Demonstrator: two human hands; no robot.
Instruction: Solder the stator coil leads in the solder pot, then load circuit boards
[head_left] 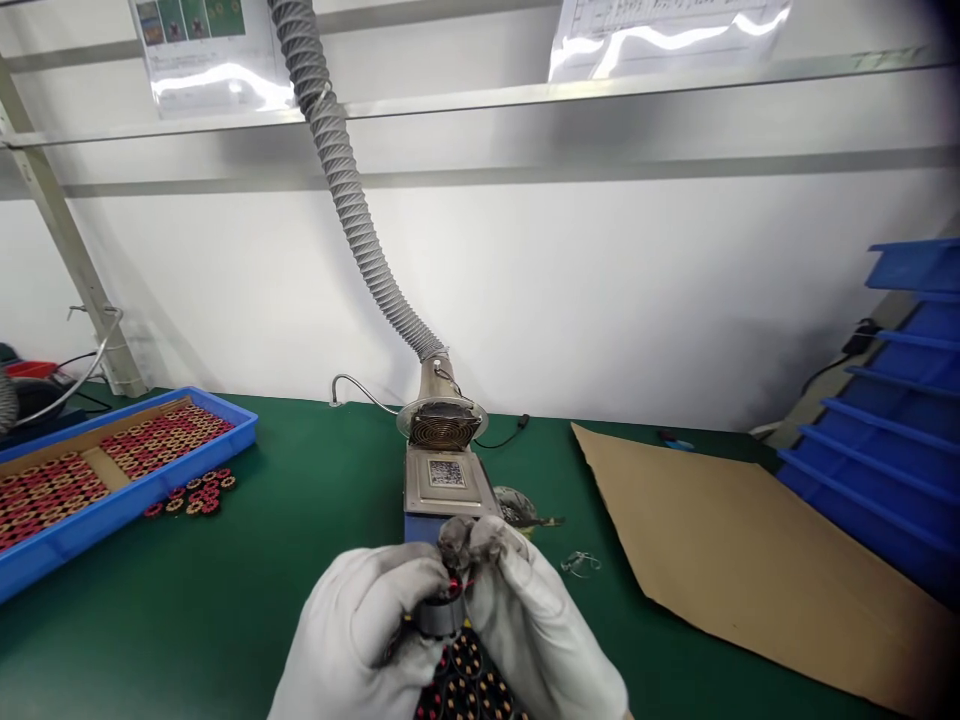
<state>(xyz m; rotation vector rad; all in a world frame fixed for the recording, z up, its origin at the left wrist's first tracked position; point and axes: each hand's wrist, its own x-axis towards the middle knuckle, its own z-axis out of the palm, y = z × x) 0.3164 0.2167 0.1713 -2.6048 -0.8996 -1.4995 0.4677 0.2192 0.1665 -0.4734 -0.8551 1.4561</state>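
My left hand, in a white glove with greyed fingertips, is closed around a dark grey ring-shaped part at the bottom centre. A small red piece shows at the top of the ring, between the fingertips. My right hand, gloved the same way, pinches with thumb and finger beside the ring; what it grips is too small to make out. Below both hands lie several dark round parts with red and tan spots, partly covered by the gloves.
A metal device under a grey hose stands ahead. Left is a blue tray of red-and-tan rings, with several loose rings beside it. Right are cardboard, stacked blue trays and thin wire.
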